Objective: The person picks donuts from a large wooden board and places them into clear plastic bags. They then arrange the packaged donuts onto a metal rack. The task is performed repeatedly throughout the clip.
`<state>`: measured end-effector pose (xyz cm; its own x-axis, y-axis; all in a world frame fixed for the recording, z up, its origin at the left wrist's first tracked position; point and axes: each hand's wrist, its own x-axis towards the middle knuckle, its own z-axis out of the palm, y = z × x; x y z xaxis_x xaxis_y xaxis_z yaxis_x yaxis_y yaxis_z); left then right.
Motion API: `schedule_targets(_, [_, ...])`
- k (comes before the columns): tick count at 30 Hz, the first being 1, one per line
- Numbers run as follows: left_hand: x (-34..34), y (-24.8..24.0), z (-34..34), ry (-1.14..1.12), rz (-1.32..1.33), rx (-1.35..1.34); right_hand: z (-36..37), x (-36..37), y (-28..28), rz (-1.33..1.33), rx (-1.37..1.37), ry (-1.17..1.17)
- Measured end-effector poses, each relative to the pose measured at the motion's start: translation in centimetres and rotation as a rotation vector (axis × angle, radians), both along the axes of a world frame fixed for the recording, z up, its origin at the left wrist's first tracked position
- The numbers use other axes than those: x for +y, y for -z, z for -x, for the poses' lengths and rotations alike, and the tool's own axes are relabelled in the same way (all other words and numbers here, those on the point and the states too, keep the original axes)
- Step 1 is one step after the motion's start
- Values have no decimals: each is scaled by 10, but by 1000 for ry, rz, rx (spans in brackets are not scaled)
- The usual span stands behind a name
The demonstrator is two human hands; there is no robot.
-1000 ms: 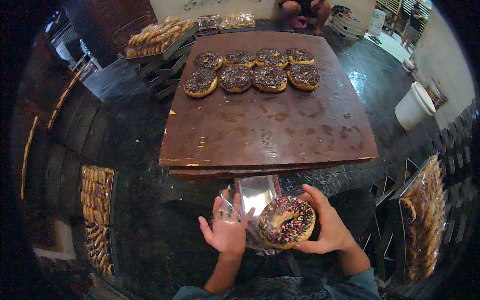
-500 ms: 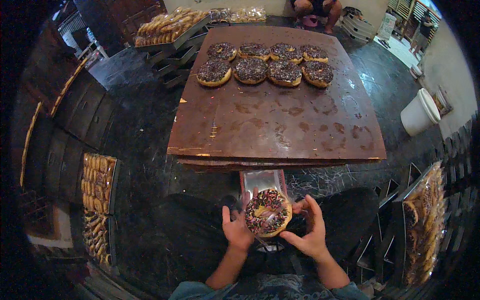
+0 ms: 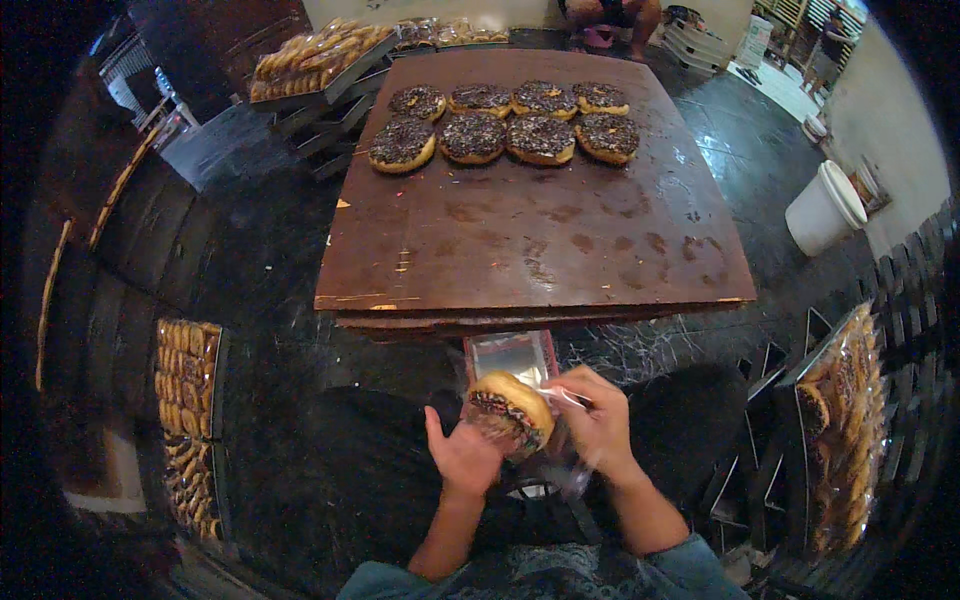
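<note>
A doughnut (image 3: 522, 392) with chocolate and coloured sprinkles is tilted on its side over my lap, its pale bun side upward, wrapped in clear plastic. My left hand (image 3: 466, 462) cradles it from the left with the palm turned up. The left thumb stands apart, and the other fingers are partly hidden by the doughnut. On the right, my right hand (image 3: 598, 412) pinches the gathered end of the clear plastic bag (image 3: 562, 394). Just beyond the doughnut lies a flat, shiny packet with red edges (image 3: 512, 350).
Several sprinkled doughnuts (image 3: 472, 138) stand in two rows on the brown board (image 3: 560, 270) ahead. Packed bread trays stand at far left (image 3: 318, 62), left (image 3: 188, 375) and right (image 3: 842, 430). A white bucket (image 3: 825, 210) is at right. A person (image 3: 612, 15) sits beyond the board.
The doughnut has turned from sprinkles facing up to lying tilted, bun side up. My right hand has moved from its edge to the bag's end. The whole view has shifted slightly.
</note>
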<state>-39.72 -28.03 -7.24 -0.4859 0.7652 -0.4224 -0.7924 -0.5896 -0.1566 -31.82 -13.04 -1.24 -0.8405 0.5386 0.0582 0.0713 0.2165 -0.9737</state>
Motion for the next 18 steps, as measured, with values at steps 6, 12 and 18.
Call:
schedule_targets(6, [24, -5, -10, 54, -35, 169, 10, -21, -14, -898, 126, -325])
schedule_targets(12, [35, -22, -13, 41, 49, 304, -44, -31, -26, -502, -49, -393])
schedule_targets(18, [35, -15, -17, 21, 144, 340, -52, -52, 4, -523, -99, -425])
